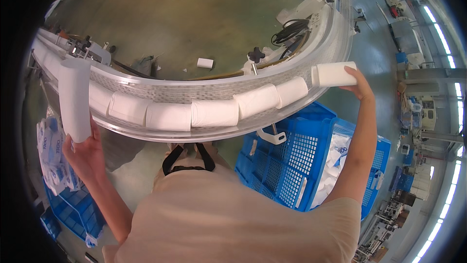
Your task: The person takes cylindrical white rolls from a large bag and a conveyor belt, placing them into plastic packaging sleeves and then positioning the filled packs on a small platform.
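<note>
Holding a long white roll point(75, 100) by its lower end: left hand point(87, 155), fingers curled on it, at the conveyor's point(194, 91) left end. Row of white rolls point(215, 113) along the near edge. Blue crate point(292, 158) below that edge. Far right: right hand point(361, 88), fingers pinching another roll point(334, 75) across the near edge.

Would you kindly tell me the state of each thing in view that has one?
Left hand: closed on left roll
Left roll: held at near end
Right hand: closed on right roll
Right roll: held at right end
Middle rolls: lying in a row on conveyor
Right blue crate: holding white items
Black cable: coiled
</note>
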Demonstrator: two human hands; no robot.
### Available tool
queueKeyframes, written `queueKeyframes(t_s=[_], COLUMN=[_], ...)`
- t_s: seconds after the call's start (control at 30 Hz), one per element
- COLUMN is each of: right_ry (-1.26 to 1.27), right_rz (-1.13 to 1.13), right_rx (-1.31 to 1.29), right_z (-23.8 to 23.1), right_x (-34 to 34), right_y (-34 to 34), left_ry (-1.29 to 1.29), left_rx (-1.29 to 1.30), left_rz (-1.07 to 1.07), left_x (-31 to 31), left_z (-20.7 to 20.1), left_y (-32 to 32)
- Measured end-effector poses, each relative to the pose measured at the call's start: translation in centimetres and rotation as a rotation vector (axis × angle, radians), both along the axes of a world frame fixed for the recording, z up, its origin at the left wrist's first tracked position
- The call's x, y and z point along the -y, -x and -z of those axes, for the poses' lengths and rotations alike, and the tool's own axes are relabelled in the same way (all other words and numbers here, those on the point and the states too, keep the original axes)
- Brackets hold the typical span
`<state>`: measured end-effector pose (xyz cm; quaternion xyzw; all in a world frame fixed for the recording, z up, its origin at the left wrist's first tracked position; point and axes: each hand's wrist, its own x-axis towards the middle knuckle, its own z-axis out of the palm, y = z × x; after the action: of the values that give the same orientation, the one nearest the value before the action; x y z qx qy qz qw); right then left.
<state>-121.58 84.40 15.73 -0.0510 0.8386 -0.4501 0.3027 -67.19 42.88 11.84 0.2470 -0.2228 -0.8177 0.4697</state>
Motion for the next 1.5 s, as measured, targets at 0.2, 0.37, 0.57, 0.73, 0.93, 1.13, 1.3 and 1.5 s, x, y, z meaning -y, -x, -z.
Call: queueKeyframes(t_s=[0.2,0.37,0.57,0.73,0.93,1.13,1.3,1.5], right_ry=[-0.049,0.064,-0.183,-0.375,-0.609,0.564,0.448,0.045], right_rz=[-0.165,-0.228,-0.206,-0.487,-0.568,-0.646,-0.451,-0.156], right_rx=[0.205,0.233,-0.192,-0.224,-0.528,0.256,0.116,-0.253], right_z=[2.5,3.1,3.1,6.6,4.0,0.1,-1.4,1.5], right_x=[1.6,-2.4,-1.2,1.4,4.8,11.6,9.7,-1.0], right_y=[1.4,4.9,5.8,5.8,-0.7,-21.3,-17.1,-3.2], left_ry=[-0.025,-0.005,0.009,-0.005,0.054,0.275,0.327,0.253], left_rx=[0.012,0.068,0.196,0.207,0.349,0.297,0.234,0.348], left_rz=[-0.003,0.0,0.006,0.217,0.426,0.745,0.783,0.645], left_x=[-2.2,-3.4,-5.6,-8.5,-10.5,-12.5,-14.5,-12.7], left_z=[0.1,0.1,0.1,0.2,-0.5,-0.8,-1.7,-0.6], left_y=[2.1,3.0,4.4,7.3,9.8,12.3,13.2,11.4])
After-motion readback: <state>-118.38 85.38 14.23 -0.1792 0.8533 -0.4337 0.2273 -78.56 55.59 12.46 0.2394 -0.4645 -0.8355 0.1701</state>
